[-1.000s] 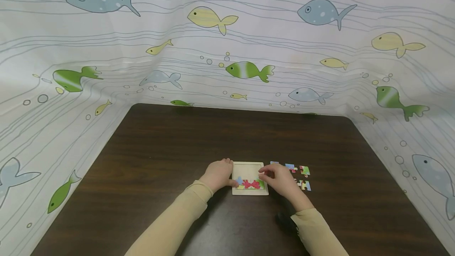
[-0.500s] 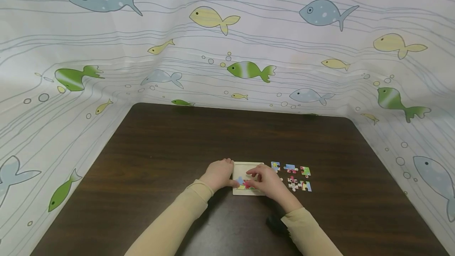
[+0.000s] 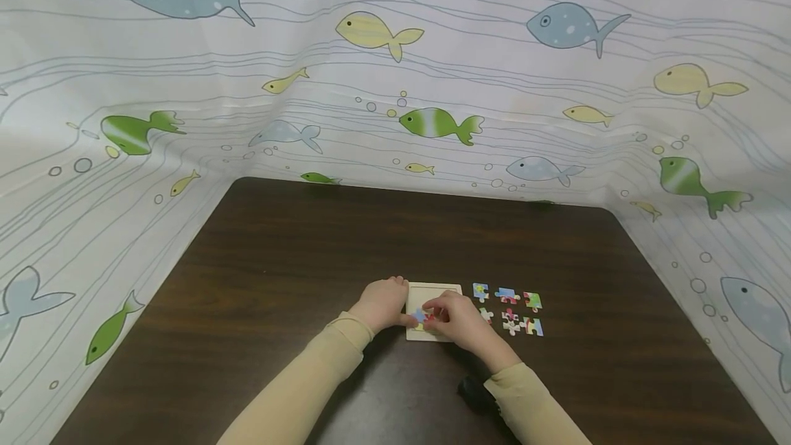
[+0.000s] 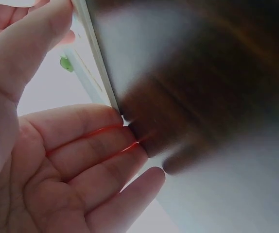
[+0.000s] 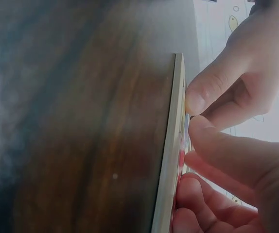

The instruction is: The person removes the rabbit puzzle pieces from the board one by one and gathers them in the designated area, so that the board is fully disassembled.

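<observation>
A small wooden puzzle frame [image 3: 434, 340] lies on the table in the head view. Blue, yellow and red puzzle pieces [image 3: 419, 314] show in its lower part, partly covered by my hands. My left hand [image 3: 382, 302] steadies the frame's left side. In the left wrist view its straight fingers [image 4: 105, 167] meet the edge and its thumb reaches over it. My right hand [image 3: 459, 320] is over the pieces in the frame. In the right wrist view its thumb tip [image 5: 201, 127] is beside a blue piece and curled fingers touch the red area; I cannot tell whether it pinches a piece.
Several loose puzzle pieces [image 3: 511, 321] lie on the brown table [image 3: 296, 246] to the right of the frame. A black object [image 3: 474, 393] shows at the right wrist. A white curtain [image 3: 346, 95] printed with fish surrounds the table's back and sides.
My right hand has moved left from the frame's right edge to over its lower part, uncovering more loose pieces. My left hand stays at the frame.
</observation>
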The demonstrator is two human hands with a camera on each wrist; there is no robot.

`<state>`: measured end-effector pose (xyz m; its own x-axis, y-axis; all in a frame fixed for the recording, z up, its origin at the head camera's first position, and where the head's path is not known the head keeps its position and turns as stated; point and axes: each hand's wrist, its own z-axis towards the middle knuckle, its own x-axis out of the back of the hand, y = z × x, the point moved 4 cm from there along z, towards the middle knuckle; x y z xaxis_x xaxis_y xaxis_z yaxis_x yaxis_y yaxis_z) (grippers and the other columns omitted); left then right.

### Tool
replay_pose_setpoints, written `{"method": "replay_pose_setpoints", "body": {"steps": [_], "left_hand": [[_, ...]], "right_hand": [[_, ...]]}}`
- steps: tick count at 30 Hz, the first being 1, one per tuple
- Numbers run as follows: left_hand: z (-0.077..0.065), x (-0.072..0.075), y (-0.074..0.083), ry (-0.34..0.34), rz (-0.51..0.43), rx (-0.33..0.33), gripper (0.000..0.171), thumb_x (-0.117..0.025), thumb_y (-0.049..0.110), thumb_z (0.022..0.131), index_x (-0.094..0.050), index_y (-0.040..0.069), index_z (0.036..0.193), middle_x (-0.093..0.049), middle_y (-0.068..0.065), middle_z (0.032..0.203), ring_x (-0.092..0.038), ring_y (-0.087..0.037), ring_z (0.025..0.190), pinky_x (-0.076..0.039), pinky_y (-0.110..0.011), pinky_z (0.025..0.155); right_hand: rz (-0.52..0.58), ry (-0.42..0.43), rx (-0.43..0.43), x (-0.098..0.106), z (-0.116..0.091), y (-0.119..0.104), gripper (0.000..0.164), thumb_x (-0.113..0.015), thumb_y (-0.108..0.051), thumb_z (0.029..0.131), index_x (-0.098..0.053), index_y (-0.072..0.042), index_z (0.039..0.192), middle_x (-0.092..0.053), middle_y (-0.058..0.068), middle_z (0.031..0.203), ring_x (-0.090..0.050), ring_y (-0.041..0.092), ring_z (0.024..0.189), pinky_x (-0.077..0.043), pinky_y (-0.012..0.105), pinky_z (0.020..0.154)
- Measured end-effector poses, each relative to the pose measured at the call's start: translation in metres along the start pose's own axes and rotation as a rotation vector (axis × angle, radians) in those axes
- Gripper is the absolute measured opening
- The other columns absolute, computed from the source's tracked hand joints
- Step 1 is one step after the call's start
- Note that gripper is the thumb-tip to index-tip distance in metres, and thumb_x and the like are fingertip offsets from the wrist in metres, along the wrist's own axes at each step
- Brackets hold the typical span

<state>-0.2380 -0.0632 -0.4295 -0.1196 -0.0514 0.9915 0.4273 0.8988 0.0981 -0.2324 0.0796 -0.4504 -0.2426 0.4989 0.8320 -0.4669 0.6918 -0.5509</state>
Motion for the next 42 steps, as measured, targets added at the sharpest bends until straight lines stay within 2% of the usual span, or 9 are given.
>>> {"method": "replay_pose_setpoints", "body": {"steps": [15,20,26,42], "left_hand": [[0.0017,-0.0001,-0.0010,-0.029,0.018,-0.018,0.081,-0.072,0.058,0.074,-0.057,-0.002,0.127,-0.059,-0.015,0.128,-0.059,-0.026,0.115,-0.053,-0.035,0.086],[0.0011,-0.0002,-0.0020,-0.047,0.001,-0.016,0.094,-0.074,0.065,0.066,-0.055,-0.002,0.129,-0.056,-0.017,0.132,-0.055,-0.026,0.121,-0.051,-0.035,0.090],[0.0011,-0.0004,-0.0029,-0.054,0.009,-0.012,0.108,-0.078,0.070,0.054,-0.053,-0.003,0.130,-0.056,-0.018,0.131,-0.057,-0.026,0.118,-0.052,-0.035,0.088],[0.0010,-0.0020,-0.0034,-0.048,0.007,-0.001,0.109,-0.079,0.069,0.053,-0.053,-0.003,0.131,-0.055,-0.019,0.133,-0.055,-0.027,0.121,-0.052,-0.036,0.089]], "right_hand": [[0.026,-0.020,-0.010,0.0005,0.0003,0.0005,0.020,-0.077,-0.013,0.079,-0.073,-0.010,0.099,-0.054,-0.004,0.078,-0.047,0.005,0.063,-0.044,0.021,0.057],[0.017,-0.031,0.006,0.0000,0.0005,-0.0002,0.026,-0.075,-0.011,0.080,-0.072,-0.010,0.106,-0.053,-0.003,0.079,-0.046,0.006,0.063,-0.043,0.021,0.057],[0.036,-0.033,0.015,-0.0005,0.0001,-0.0017,0.024,-0.075,-0.010,0.081,-0.071,-0.010,0.104,-0.054,-0.002,0.081,-0.047,0.005,0.064,-0.043,0.021,0.057],[0.106,-0.036,0.006,-0.0014,0.0023,0.0013,0.028,-0.076,-0.009,0.080,-0.063,-0.010,0.105,-0.056,-0.001,0.085,-0.048,0.008,0.065,-0.044,0.023,0.059]]}}
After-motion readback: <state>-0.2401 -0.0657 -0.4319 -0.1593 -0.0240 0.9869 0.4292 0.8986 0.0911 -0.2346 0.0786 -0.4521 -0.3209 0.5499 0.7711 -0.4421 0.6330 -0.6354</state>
